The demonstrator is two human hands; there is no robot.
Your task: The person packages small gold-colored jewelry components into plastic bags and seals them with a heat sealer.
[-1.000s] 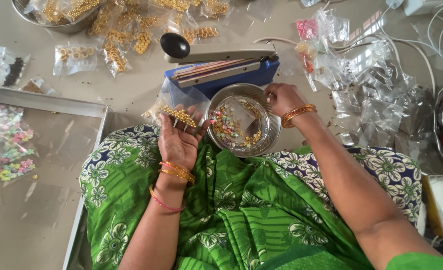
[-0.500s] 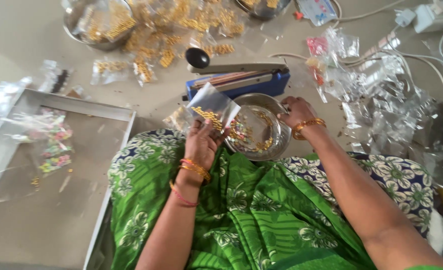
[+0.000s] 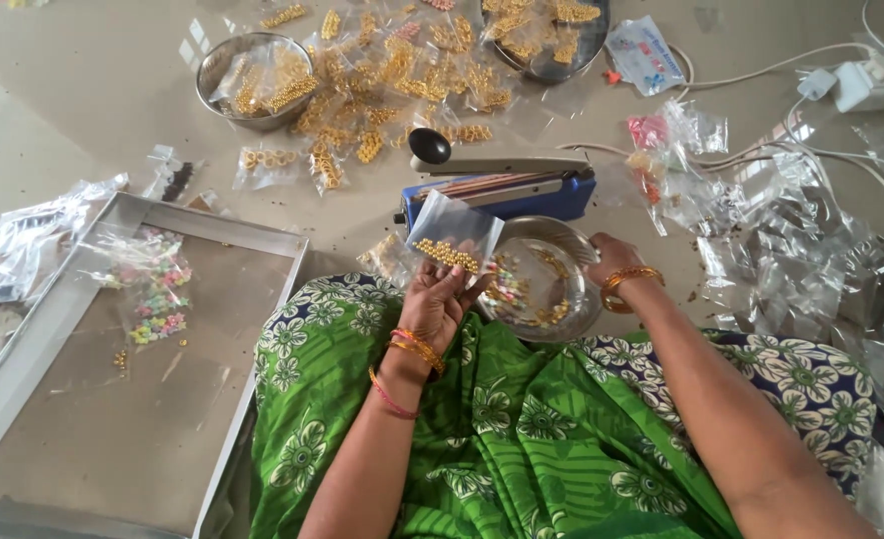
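We hold a bead pouch over the lap, sealer just ahead.

L hand pinches the pouch upright, fingers closed on its lower edge, open mouth up toward the sealer. R hand grips the bowl rim, right of the pouch. L is nearer the sealer; its bar runs crosswise.

Left hand has lifted the clear bead packet higher, apparently clear of the steel bowl
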